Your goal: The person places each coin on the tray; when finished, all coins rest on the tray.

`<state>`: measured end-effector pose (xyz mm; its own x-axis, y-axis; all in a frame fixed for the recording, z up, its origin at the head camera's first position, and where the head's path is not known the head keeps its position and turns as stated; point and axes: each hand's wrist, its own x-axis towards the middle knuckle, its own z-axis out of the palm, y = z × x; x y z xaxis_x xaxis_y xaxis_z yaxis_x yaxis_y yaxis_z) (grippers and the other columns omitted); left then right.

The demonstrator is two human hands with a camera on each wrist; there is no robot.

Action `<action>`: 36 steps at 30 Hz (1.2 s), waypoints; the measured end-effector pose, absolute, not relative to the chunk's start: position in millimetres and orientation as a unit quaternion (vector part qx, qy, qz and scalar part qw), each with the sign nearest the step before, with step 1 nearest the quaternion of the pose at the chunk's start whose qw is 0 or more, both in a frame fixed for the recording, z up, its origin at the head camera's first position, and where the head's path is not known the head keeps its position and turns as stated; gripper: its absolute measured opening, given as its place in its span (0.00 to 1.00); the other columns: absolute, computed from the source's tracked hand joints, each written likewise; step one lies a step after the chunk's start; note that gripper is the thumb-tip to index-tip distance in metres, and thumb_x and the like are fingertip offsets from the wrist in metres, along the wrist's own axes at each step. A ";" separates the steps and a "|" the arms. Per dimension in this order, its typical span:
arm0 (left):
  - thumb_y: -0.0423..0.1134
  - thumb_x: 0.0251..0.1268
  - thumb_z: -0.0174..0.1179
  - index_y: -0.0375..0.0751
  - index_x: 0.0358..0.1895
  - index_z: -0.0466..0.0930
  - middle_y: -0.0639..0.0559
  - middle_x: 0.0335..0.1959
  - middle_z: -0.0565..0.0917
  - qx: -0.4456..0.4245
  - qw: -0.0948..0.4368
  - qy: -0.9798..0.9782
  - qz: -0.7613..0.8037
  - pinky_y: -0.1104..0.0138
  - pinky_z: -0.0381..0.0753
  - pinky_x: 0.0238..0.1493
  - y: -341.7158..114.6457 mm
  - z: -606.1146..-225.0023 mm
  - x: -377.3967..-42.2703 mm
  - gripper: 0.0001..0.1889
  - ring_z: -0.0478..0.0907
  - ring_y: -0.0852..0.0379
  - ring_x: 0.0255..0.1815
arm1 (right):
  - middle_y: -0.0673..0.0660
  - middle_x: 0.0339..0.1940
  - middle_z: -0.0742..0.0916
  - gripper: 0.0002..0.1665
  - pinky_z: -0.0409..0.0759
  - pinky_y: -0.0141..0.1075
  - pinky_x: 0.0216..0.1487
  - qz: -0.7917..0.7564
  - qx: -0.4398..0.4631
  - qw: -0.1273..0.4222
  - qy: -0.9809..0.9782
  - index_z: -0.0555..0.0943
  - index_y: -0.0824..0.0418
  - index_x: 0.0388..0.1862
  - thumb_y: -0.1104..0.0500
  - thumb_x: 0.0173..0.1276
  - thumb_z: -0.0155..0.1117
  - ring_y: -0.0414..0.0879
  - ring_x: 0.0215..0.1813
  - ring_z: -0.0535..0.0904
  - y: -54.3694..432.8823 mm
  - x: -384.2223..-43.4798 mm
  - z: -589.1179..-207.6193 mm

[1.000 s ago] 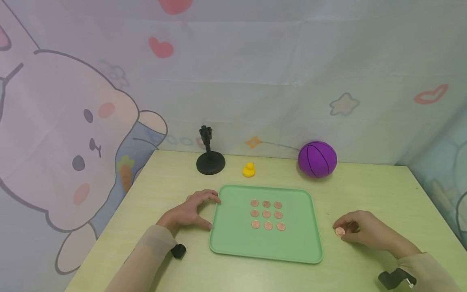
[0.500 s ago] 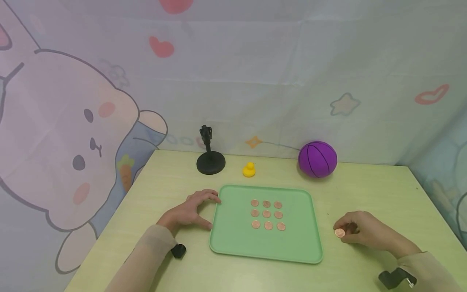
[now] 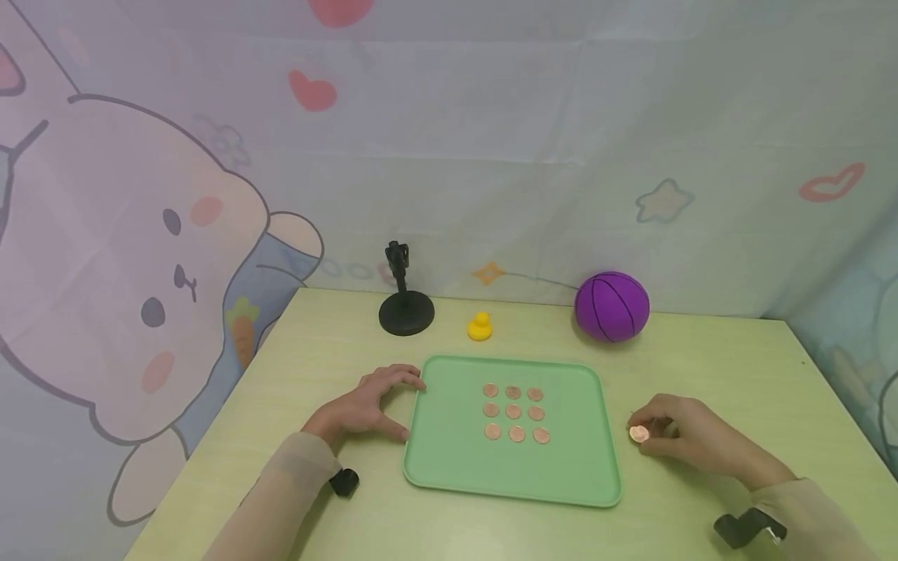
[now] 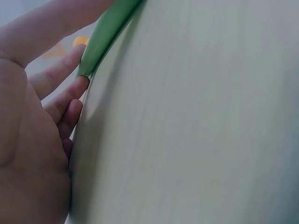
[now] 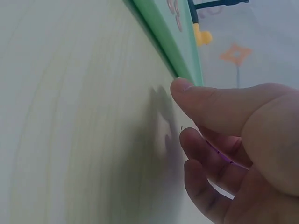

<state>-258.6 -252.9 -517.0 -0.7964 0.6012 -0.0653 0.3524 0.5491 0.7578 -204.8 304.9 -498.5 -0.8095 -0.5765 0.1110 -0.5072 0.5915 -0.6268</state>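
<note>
A light green tray (image 3: 449, 467) lies on the table with several copper coins (image 3: 513, 411) set out in rows of three near its middle. At the tray's left edge is my left hand (image 3: 361, 405), thumb and fingers spread apart with their tips touching the rim. The left wrist view shows fingertips (image 4: 83, 84) right against the green edge. To the right of the tray, my right hand (image 3: 691, 432) pinches a single copper coin (image 3: 638, 434) between thumb and fingers. In the right wrist view the thumb (image 5: 205, 102) hides that coin.
Behind the tray stand a black round-based stand (image 3: 406, 312), a small yellow rubber duck (image 3: 480, 327) and a purple ball (image 3: 612, 307). A printed cloth (image 3: 491, 117) hangs along the table's back edge. Bare tabletop (image 3: 737, 366) shows on the right.
My right hand has moved a little left and away from me with its coin, closer to the tray's right edge. The left hand and the coins on the tray stay in place.
</note>
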 end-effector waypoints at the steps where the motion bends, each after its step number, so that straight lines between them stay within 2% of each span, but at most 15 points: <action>1: 0.49 0.46 0.83 0.56 0.65 0.78 0.49 0.78 0.67 0.276 0.161 0.866 0.386 0.37 0.40 0.77 -252.7 -516.6 -258.6 0.38 0.55 0.40 0.80 | 0.44 0.40 0.87 0.11 0.82 0.32 0.39 -0.336 -0.308 0.045 0.889 0.88 0.52 0.50 0.57 0.69 0.76 0.34 0.39 0.80 302.5 -205.6 -498.1; 11: 0.49 0.46 0.83 0.57 0.65 0.78 0.48 0.77 0.67 0.277 0.160 0.867 0.383 0.36 0.40 0.77 -253.9 -518.1 -259.1 0.38 0.56 0.40 0.80 | 0.43 0.39 0.85 0.13 0.81 0.31 0.34 -0.349 -0.326 0.023 0.878 0.88 0.57 0.49 0.61 0.66 0.78 0.34 0.39 0.80 268.5 -212.1 -494.0; 21: 0.49 0.46 0.83 0.56 0.65 0.78 0.49 0.77 0.67 0.276 0.160 0.869 0.379 0.38 0.41 0.78 -252.6 -516.5 -258.7 0.38 0.55 0.41 0.80 | 0.43 0.40 0.87 0.13 0.82 0.33 0.36 -0.356 -0.352 0.038 0.865 0.89 0.57 0.49 0.61 0.66 0.78 0.39 0.40 0.81 229.0 -214.2 -494.8; 36: 0.48 0.46 0.84 0.55 0.64 0.79 0.49 0.77 0.67 0.274 0.162 0.868 0.382 0.38 0.41 0.78 -251.4 -514.7 -258.1 0.38 0.55 0.41 0.81 | 0.40 0.39 0.87 0.12 0.81 0.34 0.42 -0.353 -0.374 0.037 0.857 0.90 0.51 0.49 0.60 0.67 0.77 0.38 0.38 0.81 182.8 -214.3 -500.9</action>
